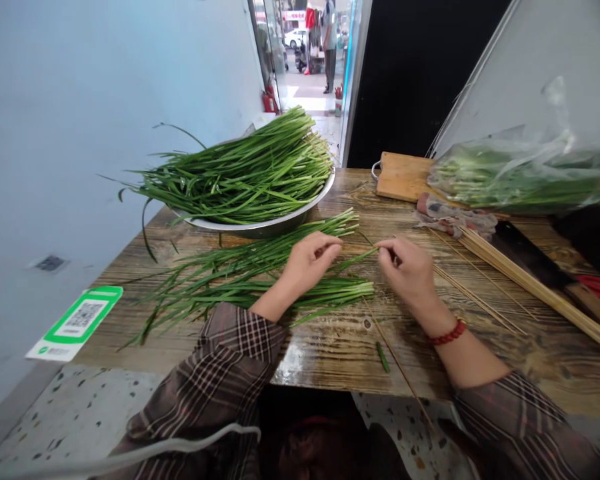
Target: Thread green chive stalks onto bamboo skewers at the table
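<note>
one slim green stalk (363,257) spans the gap between the hands, above the wooden table (330,353); the right hand (403,263) pinches its end between thumb and forefinger, while the left hand (314,259) is curled, and whether it grips anything i cannot tell. too hard a tug could tear so thin a leaf. the left forearm crosses over the nearer bunch (349,289), so a sweeping sleeve might scatter its lined-up ends. a loose skewer (393,359) pokes past the table's near edge, easily knocked down. beyond, greens (235,173) overhang the metal basin (290,220), and a bump could spill some.
</note>
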`<control>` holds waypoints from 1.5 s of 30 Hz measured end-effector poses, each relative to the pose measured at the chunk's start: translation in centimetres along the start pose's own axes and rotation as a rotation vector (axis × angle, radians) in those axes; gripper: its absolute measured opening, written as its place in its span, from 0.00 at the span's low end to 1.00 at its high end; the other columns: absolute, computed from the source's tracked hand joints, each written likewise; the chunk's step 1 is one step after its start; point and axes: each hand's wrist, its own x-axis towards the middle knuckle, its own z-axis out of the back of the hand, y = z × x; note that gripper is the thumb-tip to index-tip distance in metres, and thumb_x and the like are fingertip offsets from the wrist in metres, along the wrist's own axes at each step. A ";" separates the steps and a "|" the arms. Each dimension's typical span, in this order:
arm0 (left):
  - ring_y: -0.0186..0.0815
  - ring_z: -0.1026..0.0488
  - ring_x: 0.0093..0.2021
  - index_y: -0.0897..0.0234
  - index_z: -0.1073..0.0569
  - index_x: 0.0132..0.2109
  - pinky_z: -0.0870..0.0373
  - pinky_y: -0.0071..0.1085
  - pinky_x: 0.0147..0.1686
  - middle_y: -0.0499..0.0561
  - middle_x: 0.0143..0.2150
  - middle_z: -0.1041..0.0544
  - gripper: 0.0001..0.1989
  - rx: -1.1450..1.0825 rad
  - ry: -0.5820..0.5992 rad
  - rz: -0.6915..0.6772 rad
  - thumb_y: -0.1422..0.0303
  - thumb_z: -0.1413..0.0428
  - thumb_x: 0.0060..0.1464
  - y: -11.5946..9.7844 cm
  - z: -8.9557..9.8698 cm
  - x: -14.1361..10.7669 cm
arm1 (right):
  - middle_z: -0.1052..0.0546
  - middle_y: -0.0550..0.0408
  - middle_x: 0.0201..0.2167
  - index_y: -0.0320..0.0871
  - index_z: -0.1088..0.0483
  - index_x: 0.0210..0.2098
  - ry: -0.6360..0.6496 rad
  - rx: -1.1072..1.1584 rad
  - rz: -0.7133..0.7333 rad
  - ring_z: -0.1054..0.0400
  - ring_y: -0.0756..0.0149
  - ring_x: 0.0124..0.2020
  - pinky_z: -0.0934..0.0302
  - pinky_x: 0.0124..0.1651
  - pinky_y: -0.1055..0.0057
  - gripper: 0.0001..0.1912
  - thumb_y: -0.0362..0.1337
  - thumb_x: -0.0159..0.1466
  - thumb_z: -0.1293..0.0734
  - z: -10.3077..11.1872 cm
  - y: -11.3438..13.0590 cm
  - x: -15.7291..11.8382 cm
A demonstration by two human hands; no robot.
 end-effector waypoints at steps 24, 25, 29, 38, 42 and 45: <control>0.22 0.45 0.18 0.68 0.29 0.33 0.53 0.22 0.18 0.42 0.19 0.37 0.17 -0.699 0.509 0.463 0.56 0.40 0.50 -2.0 -1.2 -1.4 | 0.23 0.51 0.32 0.45 0.28 0.38 -0.013 -0.005 0.170 0.30 0.63 0.34 0.36 0.39 0.66 0.10 0.30 0.64 0.40 0.5 1.8 -0.6; 0.22 0.47 0.18 0.67 0.30 0.33 0.56 0.22 0.18 0.42 0.19 0.37 0.16 -0.683 0.482 0.469 0.57 0.40 0.49 -2.0 -1.2 -1.4 | 0.23 0.51 0.31 0.45 0.28 0.38 -0.009 0.006 0.148 0.30 0.63 0.33 0.37 0.38 0.66 0.10 0.30 0.64 0.40 0.5 2.0 -0.6; 0.22 0.49 0.17 0.66 0.32 0.31 0.58 0.23 0.18 0.41 0.18 0.38 0.13 -0.572 0.425 0.417 0.60 0.41 0.51 -2.3 -1.3 -1.3 | 0.25 0.54 0.27 0.45 0.28 0.32 -0.017 0.108 -0.043 0.34 0.66 0.27 0.38 0.34 0.68 0.10 0.31 0.62 0.40 0.0 2.8 -0.5; 0.28 0.40 0.25 0.66 0.31 0.32 0.44 0.25 0.27 0.44 0.23 0.35 0.10 -0.134 0.216 0.153 0.63 0.48 0.56 -1.3 0.0 -0.5 | 0.27 0.55 0.24 0.43 0.28 0.29 0.109 0.415 -0.419 0.33 0.66 0.25 0.39 0.31 0.68 0.12 0.39 0.64 0.40 0.6 -0.9 0.6; 0.29 0.39 0.26 0.66 0.32 0.29 0.42 0.26 0.31 0.45 0.23 0.36 0.14 0.075 0.068 0.061 0.63 0.54 0.60 -0.2 0.9 0.1 | 0.25 0.48 0.42 0.45 0.24 0.34 0.200 0.104 -0.054 0.32 0.57 0.45 0.40 0.48 0.59 0.09 0.37 0.63 0.37 1.6 -1.9 0.9; 0.31 0.36 0.29 0.65 0.30 0.34 0.40 0.26 0.33 0.46 0.26 0.32 0.08 0.188 -0.014 0.040 0.68 0.52 0.58 0.5 1.0 0.2 | 0.27 0.47 0.42 0.44 0.25 0.41 0.156 0.020 -0.041 0.32 0.59 0.43 0.39 0.45 0.62 0.10 0.36 0.62 0.36 2.2 -1.9 1.0</control>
